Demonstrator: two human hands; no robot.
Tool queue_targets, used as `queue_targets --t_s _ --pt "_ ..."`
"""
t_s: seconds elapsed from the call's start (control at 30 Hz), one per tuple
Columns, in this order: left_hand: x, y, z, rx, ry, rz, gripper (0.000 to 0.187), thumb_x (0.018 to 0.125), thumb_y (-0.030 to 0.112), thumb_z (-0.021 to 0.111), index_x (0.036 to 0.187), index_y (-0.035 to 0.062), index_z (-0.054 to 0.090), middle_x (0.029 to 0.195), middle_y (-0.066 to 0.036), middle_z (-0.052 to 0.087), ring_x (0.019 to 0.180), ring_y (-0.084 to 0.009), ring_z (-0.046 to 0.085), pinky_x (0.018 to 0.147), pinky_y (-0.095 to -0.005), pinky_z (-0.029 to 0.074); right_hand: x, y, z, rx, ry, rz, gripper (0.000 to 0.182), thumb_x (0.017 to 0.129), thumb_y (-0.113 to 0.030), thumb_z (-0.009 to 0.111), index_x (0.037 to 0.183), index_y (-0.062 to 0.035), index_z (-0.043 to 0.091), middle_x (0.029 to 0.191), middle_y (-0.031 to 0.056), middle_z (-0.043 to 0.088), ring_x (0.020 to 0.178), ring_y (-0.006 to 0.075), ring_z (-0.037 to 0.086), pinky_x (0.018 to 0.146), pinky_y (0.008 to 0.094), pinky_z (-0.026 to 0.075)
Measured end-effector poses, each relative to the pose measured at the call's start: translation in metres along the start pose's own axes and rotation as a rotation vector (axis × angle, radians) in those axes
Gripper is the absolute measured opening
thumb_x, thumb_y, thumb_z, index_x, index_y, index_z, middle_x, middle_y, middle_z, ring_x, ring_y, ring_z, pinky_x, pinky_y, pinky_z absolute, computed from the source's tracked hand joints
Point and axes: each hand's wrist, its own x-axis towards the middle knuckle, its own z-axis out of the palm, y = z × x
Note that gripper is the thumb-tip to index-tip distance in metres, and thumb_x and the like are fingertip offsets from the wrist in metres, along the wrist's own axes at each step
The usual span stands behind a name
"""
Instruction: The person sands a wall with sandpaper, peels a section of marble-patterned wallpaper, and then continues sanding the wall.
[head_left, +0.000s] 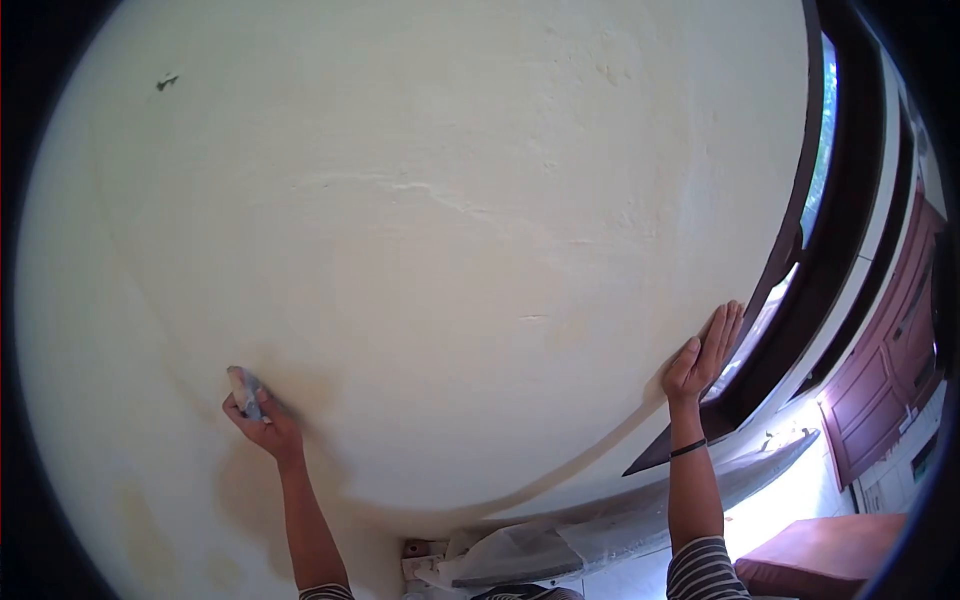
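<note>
A cream plastered wall [430, 230] fills most of the head view. My left hand [262, 420] presses a small folded pad [243, 388], probably sandpaper, against the wall over a darker brownish patch [290, 470]. My right hand [705, 355] lies flat on the wall with fingers together, close to a dark window frame [790, 250]. A black band circles my right wrist. Both sleeves are striped.
A thin raised crack line [440, 195] runs across the wall, and a small dark mark [166, 81] sits at upper left. Plastic sheeting [600, 530] covers things below. A brown wooden door [890, 370] and a reddish cushion [820, 555] are at right.
</note>
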Motion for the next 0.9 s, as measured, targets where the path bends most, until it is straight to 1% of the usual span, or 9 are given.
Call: queue_targets --t_s 0.07,0.1,0.2,0.33,0.47,0.53,0.67,0.77,0.9 --pt "0.005 0.024 0.001 0.175 -0.019 0.151 0.035 0.109 0.022 0.056 0.128 -0.0068 0.055 0.11 -0.008 0.049 0.087 -0.0165 0.051 0.074 -0.0304 0.044 0.001 -0.001 0.0 0.004 0.008 -0.002 0.058 0.1 -0.018 0.039 0.149 0.0116 0.046 0.159 0.0267 0.043 0.153 0.0456 0.032 0.127 0.0562 0.022" --pt "0.006 0.025 -0.002 0.148 -0.057 0.122 0.036 0.108 0.017 0.057 0.134 -0.0075 0.059 0.116 -0.01 0.047 0.092 -0.0211 0.052 0.078 -0.034 0.046 0.001 0.0 0.0 0.015 0.01 -0.007 0.059 0.099 -0.018 0.041 0.15 0.0108 0.046 0.16 0.0262 0.043 0.153 0.0459 0.031 0.127 0.0565 0.022" --pt "0.034 0.052 0.011 0.175 -0.017 0.343 0.036 0.106 0.013 0.058 0.138 -0.0042 0.062 0.115 -0.011 0.049 0.097 -0.0239 0.052 0.081 -0.0351 0.047 0.002 0.0 0.0 0.031 0.011 -0.002 0.059 0.099 -0.017 0.041 0.151 0.0095 0.046 0.16 0.0256 0.042 0.153 0.0459 0.03 0.127 0.0568 0.021" --pt "0.087 0.148 0.056 0.079 -0.006 0.514 0.046 0.092 0.006 0.073 0.138 0.0082 0.069 0.112 -0.011 0.053 0.102 -0.0266 0.05 0.082 -0.0345 0.046 0.002 -0.001 0.001 0.04 0.006 -0.004 0.059 0.099 -0.016 0.041 0.153 0.0078 0.043 0.162 0.0254 0.04 0.154 0.0444 0.029 0.127 0.0565 0.019" --pt "0.128 0.238 0.103 -0.01 -0.022 0.687 0.046 0.087 0.011 0.078 0.132 0.0162 0.074 0.105 -0.006 0.057 0.099 -0.0261 0.051 0.086 -0.0388 0.043 0.019 -0.026 0.002 0.068 -0.007 0.053 0.058 0.1 -0.017 0.042 0.154 0.005 0.042 0.163 0.0256 0.037 0.156 0.0432 0.026 0.127 0.0581 0.015" --pt "0.135 0.271 0.13 -0.029 -0.008 0.734 0.041 0.087 0.016 0.078 0.128 0.0169 0.075 0.105 -0.005 0.057 0.098 -0.0261 0.052 0.087 -0.0412 0.041 0.042 -0.061 0.001 0.148 -0.015 0.014 0.058 0.1 -0.019 0.043 0.154 0.0035 0.043 0.162 0.0262 0.038 0.155 0.0429 0.028 0.127 0.0596 0.015" --pt "0.112 0.288 0.159 0.121 0.049 0.664 0.038 0.09 0.02 0.076 0.127 0.0162 0.076 0.106 -0.003 0.058 0.1 -0.0253 0.051 0.086 -0.0406 0.041 0.061 -0.129 0.016 0.225 -0.203 -0.326 0.056 0.097 -0.026 0.051 0.15 -0.0096 0.055 0.159 0.0162 0.048 0.152 0.0407 0.036 0.126 0.0616 0.017" --pt "0.109 0.291 0.157 0.138 0.037 0.633 0.035 0.093 0.022 0.074 0.127 0.0151 0.076 0.107 -0.002 0.059 0.102 -0.0252 0.051 0.086 -0.04 0.041 0.055 -0.136 0.024 0.155 -0.147 -0.308 0.054 0.096 -0.026 0.052 0.148 -0.0148 0.059 0.158 0.011 0.051 0.151 0.0395 0.039 0.127 0.0608 0.018" --pt "0.123 0.293 0.156 0.164 0.027 0.688 0.033 0.094 0.023 0.073 0.125 0.0147 0.076 0.107 -0.002 0.059 0.102 -0.0252 0.052 0.086 -0.0405 0.041 0.054 -0.136 0.022 0.164 -0.142 -0.309 0.054 0.096 -0.026 0.052 0.148 -0.0159 0.059 0.157 0.0105 0.052 0.15 0.0379 0.04 0.127 0.0594 0.019"
